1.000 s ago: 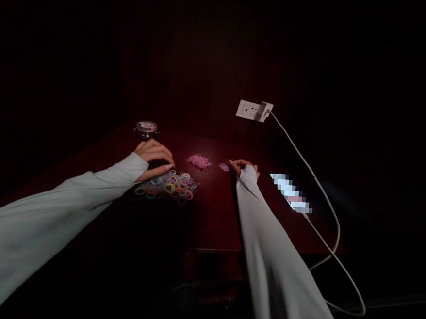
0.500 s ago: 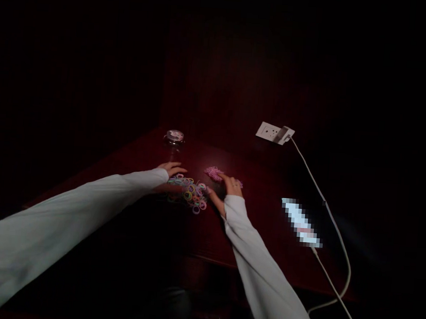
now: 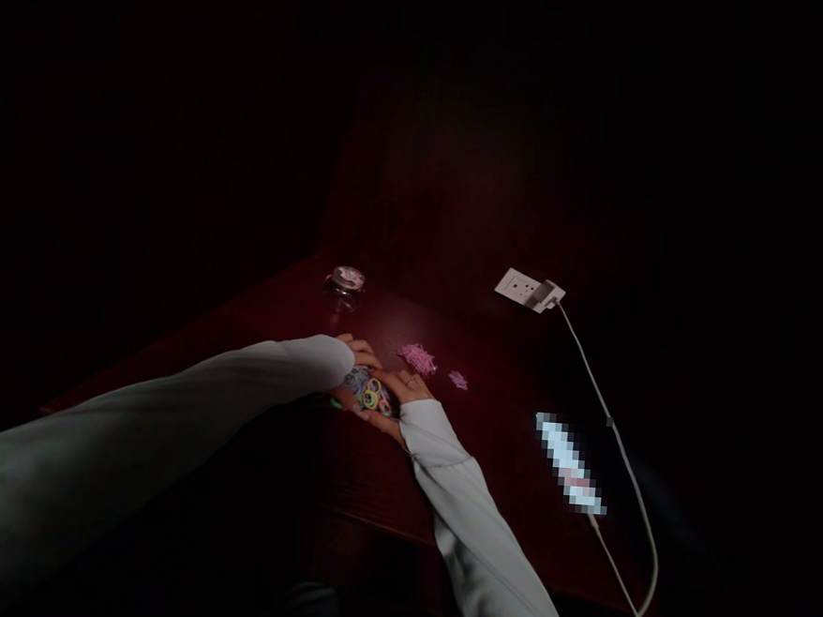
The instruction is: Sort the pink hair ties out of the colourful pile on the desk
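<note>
Both hands are in on the rubber bands point(image 3: 371, 398) now, a colourful pile on the dark red table point(image 3: 262, 322). The left hand point(image 3: 362, 350) curves around the far left side, the right hand point(image 3: 406, 388) around the right, thumbs almost meeting at six o'clock. Fingers on each stand apart from the thumb, half spread around the pile; whether they pinch any band, I can't tell.

From that pile, the table's front edge runs at six o'clock, with a strip of tabletop between. The left edge slants away towards eleven, where the jar point(image 3: 344, 290) stands near the far corner. A pink heap point(image 3: 417, 358) sits just beside the right hand at one-thirty, a smaller heap point(image 3: 458, 379) near two-thirty. More tabletop stretches from there to the phone point(image 3: 570, 462), between three and four o'clock.

And the lettering? The jar lid carries a pink-and-white print, too small to read; the phone screen is pixelated.
</note>
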Available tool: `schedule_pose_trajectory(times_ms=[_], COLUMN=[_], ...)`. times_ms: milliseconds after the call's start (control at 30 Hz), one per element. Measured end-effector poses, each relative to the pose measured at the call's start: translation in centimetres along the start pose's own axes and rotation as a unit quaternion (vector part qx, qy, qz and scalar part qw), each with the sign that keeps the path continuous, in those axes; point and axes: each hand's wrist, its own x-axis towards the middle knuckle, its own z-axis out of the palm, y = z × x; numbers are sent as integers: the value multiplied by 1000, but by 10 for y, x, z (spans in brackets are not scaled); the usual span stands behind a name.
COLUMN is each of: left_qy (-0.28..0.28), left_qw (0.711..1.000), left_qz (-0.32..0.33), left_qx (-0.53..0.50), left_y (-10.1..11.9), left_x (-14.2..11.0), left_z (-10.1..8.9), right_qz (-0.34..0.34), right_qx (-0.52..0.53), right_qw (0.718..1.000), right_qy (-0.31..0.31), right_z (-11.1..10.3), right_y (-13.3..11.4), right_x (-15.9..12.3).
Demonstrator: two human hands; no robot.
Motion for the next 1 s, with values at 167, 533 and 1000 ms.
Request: schedule_pose_trajectory(times_ms=[167,533,1000], left_qy=[-67,-88,-64], left_qw=[998,964,960], left_qz=[15,-11,9], left_qx=[-14,-250,-272], left_y=[0,-16,-20], left_x=[24,31,22], left_z=[-16,-24,-20], right_qz=[-55,-2,81], right_qx=[15,164,235], right_qw=[998,986,969], right_qy=[-21,-15,18], right_z=[-12,-25,-17], right_y=[11,26,21], right_x=[17,33,18])
